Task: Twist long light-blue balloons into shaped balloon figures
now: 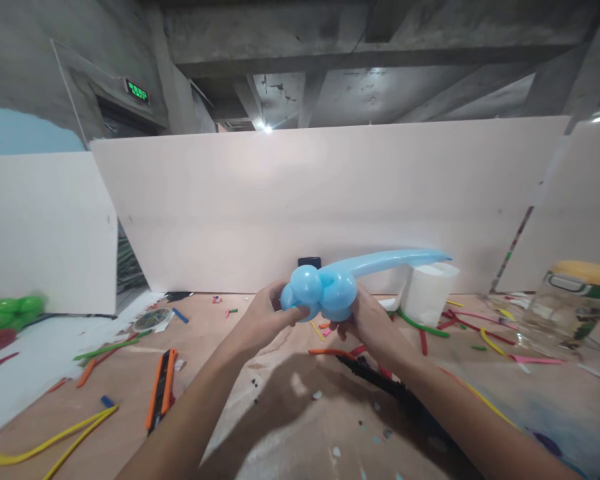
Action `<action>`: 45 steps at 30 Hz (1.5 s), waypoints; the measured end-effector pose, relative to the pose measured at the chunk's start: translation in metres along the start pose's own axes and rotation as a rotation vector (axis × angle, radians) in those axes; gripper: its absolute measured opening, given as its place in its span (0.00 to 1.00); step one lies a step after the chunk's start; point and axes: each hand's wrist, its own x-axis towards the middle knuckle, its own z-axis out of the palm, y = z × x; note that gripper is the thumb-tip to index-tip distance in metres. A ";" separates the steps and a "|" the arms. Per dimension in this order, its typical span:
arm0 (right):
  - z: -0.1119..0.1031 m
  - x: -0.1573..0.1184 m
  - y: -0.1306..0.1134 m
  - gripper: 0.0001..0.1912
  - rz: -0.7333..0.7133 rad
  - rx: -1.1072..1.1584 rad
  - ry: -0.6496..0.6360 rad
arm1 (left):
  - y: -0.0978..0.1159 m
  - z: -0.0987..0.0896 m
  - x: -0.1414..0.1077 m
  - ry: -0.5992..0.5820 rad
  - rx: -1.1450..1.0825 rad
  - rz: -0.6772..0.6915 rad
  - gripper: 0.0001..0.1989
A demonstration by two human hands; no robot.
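Note:
A light blue modelling balloon (339, 291), twisted into several round bubbles, is held up above the table between both hands. Its long unshaped tail stretches to the right and ends in a thin dark tip. My left hand (271, 311) grips the bubbles at the left side, thumb across the front. On the other side, my right hand (361, 316) is closed round the right-hand bubbles, with its fingers partly hidden behind and beneath them.
An orange-and-black utility knife (161, 390) lies left on the wooden table (260, 413). Uninflated balloons, including a yellow one (55, 440), are scattered about. A white paper roll (427, 293) and a yellow-lidded clear jar (555, 313) stand right. White panels (325, 193) close off the back.

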 end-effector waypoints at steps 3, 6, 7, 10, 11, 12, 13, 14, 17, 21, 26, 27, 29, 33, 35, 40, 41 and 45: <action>-0.005 0.005 0.007 0.20 0.012 0.031 -0.048 | -0.003 0.000 0.001 0.007 -0.066 0.000 0.17; -0.011 0.005 0.010 0.19 -0.154 -0.029 0.064 | -0.004 -0.001 0.002 0.041 -0.178 -0.014 0.18; -0.013 0.002 0.008 0.19 -0.261 -0.116 0.119 | -0.003 -0.001 0.002 0.044 -0.219 -0.024 0.18; -0.017 -0.012 -0.007 0.31 -0.639 -0.523 0.180 | 0.002 -0.001 0.000 0.008 -0.284 -0.043 0.18; -0.017 -0.017 -0.014 0.35 -0.737 -0.647 0.166 | 0.003 0.000 -0.001 -0.007 -0.289 -0.043 0.18; -0.017 -0.022 -0.020 0.37 -0.804 -0.743 0.153 | 0.004 0.001 -0.002 -0.020 -0.295 -0.042 0.20; -0.017 -0.025 -0.025 0.36 -0.841 -0.809 0.129 | 0.005 0.004 -0.002 -0.022 -0.320 -0.044 0.22; -0.016 -0.027 -0.029 0.34 -0.858 -0.842 0.113 | 0.005 0.007 -0.003 -0.010 -0.375 -0.050 0.24; -0.014 -0.027 -0.031 0.28 -0.849 -0.808 0.195 | 0.002 0.021 -0.005 0.039 -0.651 -0.116 0.24; -0.011 -0.022 -0.019 0.30 -0.726 -0.722 0.407 | -0.001 0.041 -0.005 -0.072 -0.818 -0.112 0.21; -0.007 -0.024 -0.016 0.27 -0.564 -0.772 0.372 | 0.000 0.053 -0.004 0.102 -0.767 0.027 0.19; -0.007 -0.024 -0.017 0.27 -0.530 -0.775 0.362 | 0.000 0.054 -0.005 0.119 -0.759 0.020 0.20; -0.006 -0.024 -0.019 0.26 -0.474 -0.766 0.362 | 0.002 0.059 -0.007 0.138 -0.760 -0.017 0.22; -0.003 -0.023 -0.020 0.22 -0.404 -0.738 0.330 | -0.002 0.067 -0.008 0.328 -0.689 -0.035 0.22; -0.004 -0.021 -0.019 0.19 -0.352 -0.683 0.282 | -0.008 0.068 -0.006 0.419 -0.605 -0.011 0.21; -0.009 -0.007 -0.013 0.21 -0.126 -0.204 0.040 | -0.016 0.063 -0.001 0.457 -0.511 0.007 0.20; -0.009 -0.005 -0.012 0.21 -0.081 -0.105 -0.002 | -0.015 0.062 -0.001 0.450 -0.498 0.005 0.20; -0.009 0.001 -0.007 0.20 0.034 0.129 -0.054 | -0.011 0.057 -0.002 0.398 -0.403 0.012 0.18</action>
